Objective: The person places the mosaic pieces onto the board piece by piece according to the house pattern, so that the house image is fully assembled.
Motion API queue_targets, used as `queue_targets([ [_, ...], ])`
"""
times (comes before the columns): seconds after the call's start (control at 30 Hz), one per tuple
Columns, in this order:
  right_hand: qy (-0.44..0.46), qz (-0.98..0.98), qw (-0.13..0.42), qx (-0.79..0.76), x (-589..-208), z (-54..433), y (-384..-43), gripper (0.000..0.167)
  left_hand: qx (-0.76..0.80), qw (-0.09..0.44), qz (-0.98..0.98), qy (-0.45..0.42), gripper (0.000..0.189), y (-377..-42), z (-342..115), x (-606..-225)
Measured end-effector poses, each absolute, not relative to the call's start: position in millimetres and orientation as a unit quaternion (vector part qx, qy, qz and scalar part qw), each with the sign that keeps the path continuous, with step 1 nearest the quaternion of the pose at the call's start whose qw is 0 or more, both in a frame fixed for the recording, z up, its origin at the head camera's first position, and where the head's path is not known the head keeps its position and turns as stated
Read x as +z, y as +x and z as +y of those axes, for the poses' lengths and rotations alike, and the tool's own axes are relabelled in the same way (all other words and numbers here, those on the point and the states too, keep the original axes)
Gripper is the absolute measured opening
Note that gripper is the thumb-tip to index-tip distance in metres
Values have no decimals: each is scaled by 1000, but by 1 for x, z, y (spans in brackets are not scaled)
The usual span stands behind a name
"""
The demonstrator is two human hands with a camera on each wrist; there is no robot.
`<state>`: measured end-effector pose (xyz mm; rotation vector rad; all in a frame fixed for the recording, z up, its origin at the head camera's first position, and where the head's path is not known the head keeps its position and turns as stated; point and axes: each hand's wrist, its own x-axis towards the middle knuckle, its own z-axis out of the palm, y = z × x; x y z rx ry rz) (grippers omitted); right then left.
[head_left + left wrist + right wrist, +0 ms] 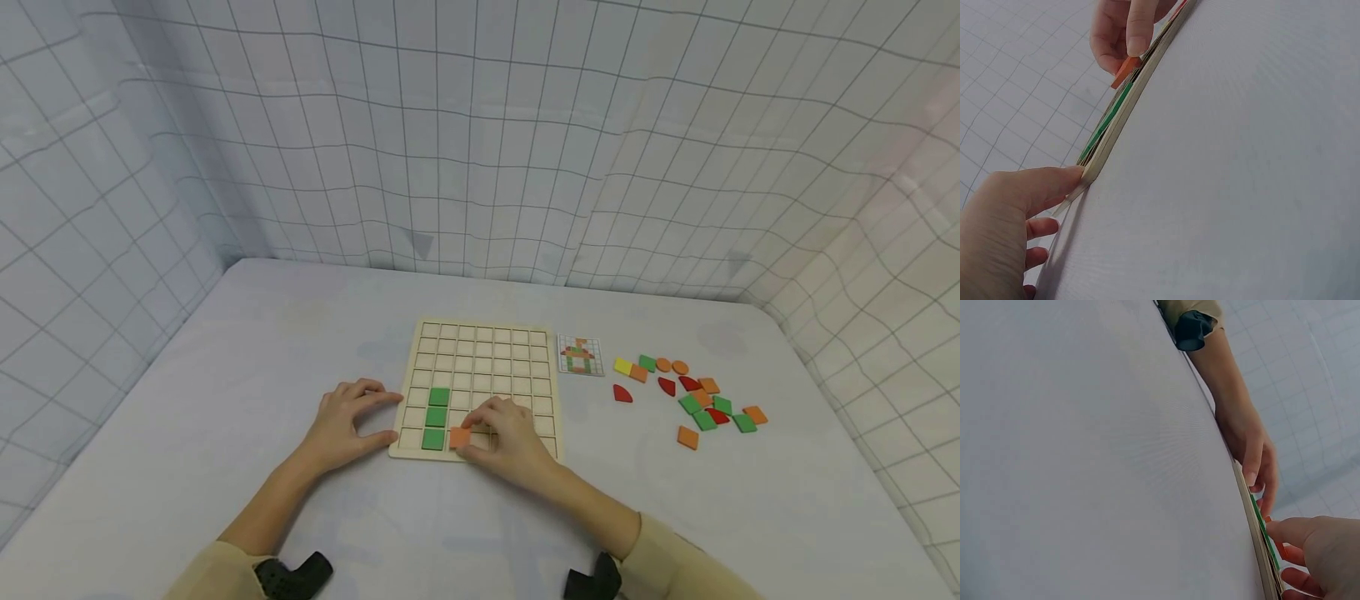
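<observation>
A wooden grid board [517,324] lies flat on the table. Three green square tiles [435,417] fill a column of cells near its lower left corner. My right hand [510,437] pinches an orange square tile [460,437] between thumb and fingers over the bottom row, just right of the lowest green tile. In the left wrist view this orange tile [1124,73] is tilted at the board's edge. Spread along the board's left border, my left hand [341,425] touches it with thumb and index fingertips. The right palm hides some cells.
Right of the board lies a pattern card [580,356] with a coloured figure on a grid. Beyond it are scattered loose pieces: green squares [722,406], orange squares [687,437], orange circles [663,365], red quarter-rounds [622,393] and a yellow square [622,366]. White gridded curtains [480,150] surround the table.
</observation>
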<state>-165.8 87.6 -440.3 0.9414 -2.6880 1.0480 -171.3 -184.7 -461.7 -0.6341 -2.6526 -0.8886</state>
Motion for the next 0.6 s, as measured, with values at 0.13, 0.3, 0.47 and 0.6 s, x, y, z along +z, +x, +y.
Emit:
queue_targets([
  [0.13, 305, -892, 58, 329, -441, 84, -164, 24, -308, 132, -917, -216, 44, -171, -185, -461],
  [0.3, 300, -894, 55, 328, -442, 83, -163, 23, -307, 132, -917, -217, 44, -171, -185, -461],
  [0.47, 303, -888, 52, 343, -443, 83, -164, 24, -308, 133, -917, -216, 44, -171, -185, -462],
  [0.6, 302, -884, 48, 354, -444, 84, -164, 25, -309, 136, -916, -217, 44, -171, -185, -463],
])
